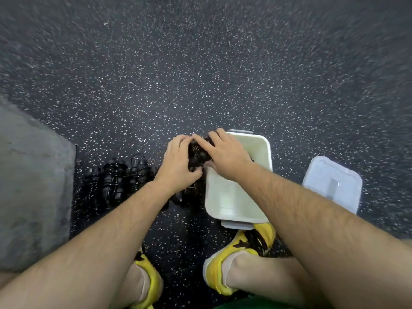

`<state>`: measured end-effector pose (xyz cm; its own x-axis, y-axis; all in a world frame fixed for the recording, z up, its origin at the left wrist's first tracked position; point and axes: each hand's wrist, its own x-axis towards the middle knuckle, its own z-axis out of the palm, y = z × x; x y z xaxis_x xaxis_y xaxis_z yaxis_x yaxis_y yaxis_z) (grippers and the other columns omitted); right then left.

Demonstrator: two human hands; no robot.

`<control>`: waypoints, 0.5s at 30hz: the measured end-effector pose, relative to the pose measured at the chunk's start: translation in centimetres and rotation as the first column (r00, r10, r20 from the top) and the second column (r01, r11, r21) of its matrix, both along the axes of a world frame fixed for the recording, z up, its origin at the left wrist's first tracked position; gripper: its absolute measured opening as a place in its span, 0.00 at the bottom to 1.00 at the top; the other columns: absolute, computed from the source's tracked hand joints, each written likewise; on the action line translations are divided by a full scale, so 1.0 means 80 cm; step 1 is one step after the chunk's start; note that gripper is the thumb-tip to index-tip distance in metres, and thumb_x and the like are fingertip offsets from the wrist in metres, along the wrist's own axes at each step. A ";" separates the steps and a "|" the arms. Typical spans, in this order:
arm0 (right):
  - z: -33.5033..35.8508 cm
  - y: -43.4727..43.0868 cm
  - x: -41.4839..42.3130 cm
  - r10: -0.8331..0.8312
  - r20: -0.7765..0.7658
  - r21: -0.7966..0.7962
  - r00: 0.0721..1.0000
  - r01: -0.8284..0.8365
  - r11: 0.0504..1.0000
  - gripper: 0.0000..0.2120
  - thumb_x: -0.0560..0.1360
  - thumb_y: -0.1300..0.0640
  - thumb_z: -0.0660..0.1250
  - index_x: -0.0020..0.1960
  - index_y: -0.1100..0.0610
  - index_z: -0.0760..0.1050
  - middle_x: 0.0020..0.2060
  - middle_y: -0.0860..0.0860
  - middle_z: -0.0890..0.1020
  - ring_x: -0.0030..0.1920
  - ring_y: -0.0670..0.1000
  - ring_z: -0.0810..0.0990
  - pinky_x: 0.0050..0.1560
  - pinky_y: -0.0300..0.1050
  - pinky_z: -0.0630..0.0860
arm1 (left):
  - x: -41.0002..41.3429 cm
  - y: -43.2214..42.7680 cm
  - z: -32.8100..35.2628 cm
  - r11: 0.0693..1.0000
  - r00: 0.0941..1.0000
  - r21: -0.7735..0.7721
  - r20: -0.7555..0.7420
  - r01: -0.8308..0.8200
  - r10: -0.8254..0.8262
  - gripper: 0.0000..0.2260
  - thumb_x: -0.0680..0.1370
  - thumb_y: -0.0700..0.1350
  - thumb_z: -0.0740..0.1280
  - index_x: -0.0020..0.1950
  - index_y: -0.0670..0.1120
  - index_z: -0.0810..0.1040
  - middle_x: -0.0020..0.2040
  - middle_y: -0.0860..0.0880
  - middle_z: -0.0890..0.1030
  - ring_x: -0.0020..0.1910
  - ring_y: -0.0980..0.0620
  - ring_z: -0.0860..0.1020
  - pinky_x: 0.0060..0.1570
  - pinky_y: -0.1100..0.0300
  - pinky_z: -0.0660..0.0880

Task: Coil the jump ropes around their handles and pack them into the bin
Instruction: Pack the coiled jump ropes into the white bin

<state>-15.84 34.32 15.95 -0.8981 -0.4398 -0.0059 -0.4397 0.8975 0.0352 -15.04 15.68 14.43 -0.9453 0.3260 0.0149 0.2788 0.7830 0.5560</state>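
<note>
Dark speckled floor point(200, 74) fills the view, with a grey slab point(29, 175) at 9 o'clock. At centre-right stands the white bin point(265, 157), open, and its lid point(332, 181) lies on the floor at 3 o'clock from it. Coiled ropes point(113, 179) lie in a row at 9 o'clock from the bin.

The left hand point(178, 161) and right hand point(225, 155) grip one coiled jump rope point(197, 152) between them at the bin's 10 o'clock corner. Their fingers point(204, 142) are curled over it. Its long axis runs roughly from 12 to 6 o'clock, like the bin's long side.

The bin's inside lies at 4 o'clock from the rope, and the right hand is nearer. I judge that a short carry and no turning is needed.
</note>
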 end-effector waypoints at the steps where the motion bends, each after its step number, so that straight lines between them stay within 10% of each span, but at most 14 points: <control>1: -0.001 0.019 0.005 -0.081 0.008 0.001 0.997 0.081 0.997 0.40 0.75 0.40 0.68 0.80 0.49 0.55 0.64 0.58 0.72 0.64 0.61 0.68 0.63 0.53 0.69 | 0.001 0.015 0.002 0.999 0.999 0.026 0.018 -0.028 0.028 0.37 0.72 0.50 0.73 0.77 0.42 0.61 0.73 0.46 0.62 0.73 0.46 0.60 0.75 0.49 0.61; 6: -0.013 0.085 0.033 -0.423 0.093 0.028 0.901 0.423 0.906 0.34 0.78 0.40 0.63 0.79 0.49 0.56 0.63 0.59 0.73 0.62 0.60 0.69 0.63 0.53 0.65 | 0.015 0.053 -0.016 0.992 0.966 -0.056 0.230 -0.109 0.119 0.32 0.80 0.50 0.67 0.80 0.44 0.56 0.78 0.47 0.60 0.76 0.47 0.58 0.75 0.51 0.59; 15: -0.114 0.052 0.080 -0.469 0.332 0.189 0.819 0.429 0.883 0.32 0.76 0.48 0.64 0.76 0.51 0.56 0.62 0.62 0.71 0.62 0.63 0.68 0.63 0.56 0.68 | 0.032 0.055 -0.053 0.998 0.967 -0.025 0.251 0.054 -0.046 0.23 0.81 0.48 0.64 0.76 0.47 0.67 0.70 0.50 0.71 0.69 0.49 0.70 0.69 0.51 0.69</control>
